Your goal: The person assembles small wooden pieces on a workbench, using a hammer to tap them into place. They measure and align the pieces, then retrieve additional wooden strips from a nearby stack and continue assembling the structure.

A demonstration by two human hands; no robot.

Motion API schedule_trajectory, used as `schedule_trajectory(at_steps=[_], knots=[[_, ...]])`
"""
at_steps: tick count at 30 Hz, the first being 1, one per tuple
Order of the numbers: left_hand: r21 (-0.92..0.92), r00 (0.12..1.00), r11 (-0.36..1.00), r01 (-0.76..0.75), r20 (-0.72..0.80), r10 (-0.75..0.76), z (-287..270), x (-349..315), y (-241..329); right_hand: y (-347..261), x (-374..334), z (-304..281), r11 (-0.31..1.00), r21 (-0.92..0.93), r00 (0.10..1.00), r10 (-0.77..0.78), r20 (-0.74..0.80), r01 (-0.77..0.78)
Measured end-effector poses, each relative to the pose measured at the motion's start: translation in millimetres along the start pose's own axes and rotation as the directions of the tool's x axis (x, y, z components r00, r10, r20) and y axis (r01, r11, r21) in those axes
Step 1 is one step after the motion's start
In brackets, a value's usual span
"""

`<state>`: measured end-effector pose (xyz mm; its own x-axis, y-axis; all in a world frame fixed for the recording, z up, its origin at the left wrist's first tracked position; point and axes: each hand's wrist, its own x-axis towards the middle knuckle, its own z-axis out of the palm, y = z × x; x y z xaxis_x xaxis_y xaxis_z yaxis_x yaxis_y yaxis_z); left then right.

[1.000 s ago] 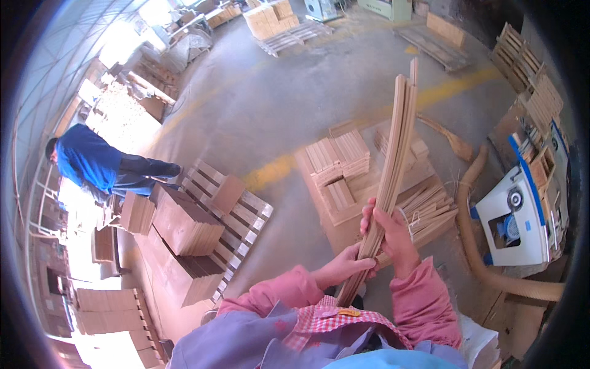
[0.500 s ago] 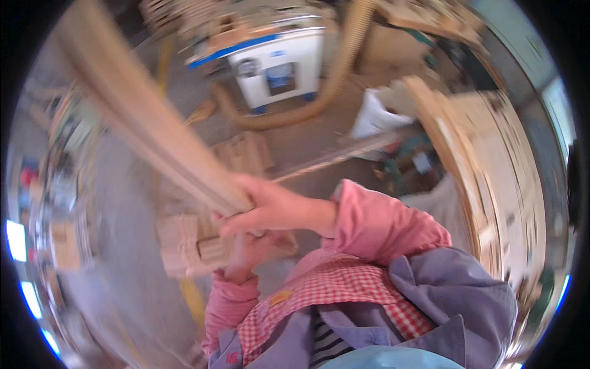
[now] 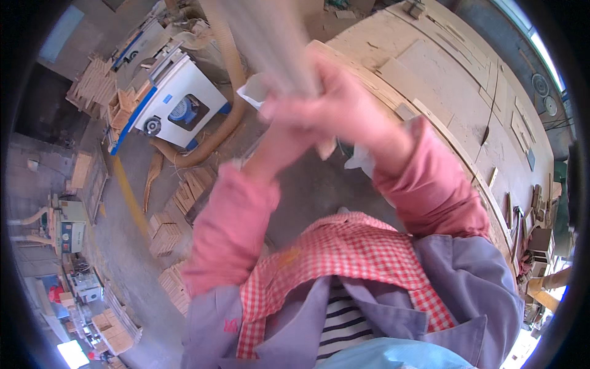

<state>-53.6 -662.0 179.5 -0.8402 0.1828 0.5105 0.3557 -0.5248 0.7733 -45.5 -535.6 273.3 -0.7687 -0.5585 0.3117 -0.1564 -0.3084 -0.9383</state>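
A long wooden beam, smeared by motion, rises from my hands toward the top edge. My right hand is closed around it near its lower end. Just below and to the left, my left hand grips the same piece, its fingers partly hidden behind the right hand. A pale wooden end shows beneath the hands; whether it belongs to the beam I cannot tell. Both forearms, in pink sleeves, are raised in front of the checked apron.
To the right stands a large workbench with thin boards and strips on it. A white and blue saw machine with a thick hose is at the left. Stacked wood blocks lie on the floor at left, near a yellow line.
The view has turned right toward the workbench. The beam, still in both hands, has swung from the upper left to the top middle and stands more upright.
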Motion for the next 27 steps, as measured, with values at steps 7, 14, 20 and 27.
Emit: schedule_trajectory(at_steps=[7, 14, 20, 27], knots=[[0.403, 0.889, 0.898, 0.176, 0.327, -0.321, 84, 138, -66, -37, -10, -144, 0.955, -0.283, 0.926, -0.184, -0.331, 0.089], [0.385, 0.832, 0.922, 0.032, 0.501, -0.238, 98, 199, -156, -22, -13, -223, 0.925, -0.374, 0.840, -0.250, -0.482, 0.061], [0.397, 0.707, 0.899, 0.185, 0.581, -0.402, 79, 237, -223, 6, -6, -269, 0.933, -0.358, 0.748, -0.253, -0.613, 0.022], [0.298, 0.672, 0.946, 0.130, 0.675, -0.305, 74, 239, -259, 36, -9, -288, 0.981, -0.191, 0.643, -0.129, -0.754, -0.026]])
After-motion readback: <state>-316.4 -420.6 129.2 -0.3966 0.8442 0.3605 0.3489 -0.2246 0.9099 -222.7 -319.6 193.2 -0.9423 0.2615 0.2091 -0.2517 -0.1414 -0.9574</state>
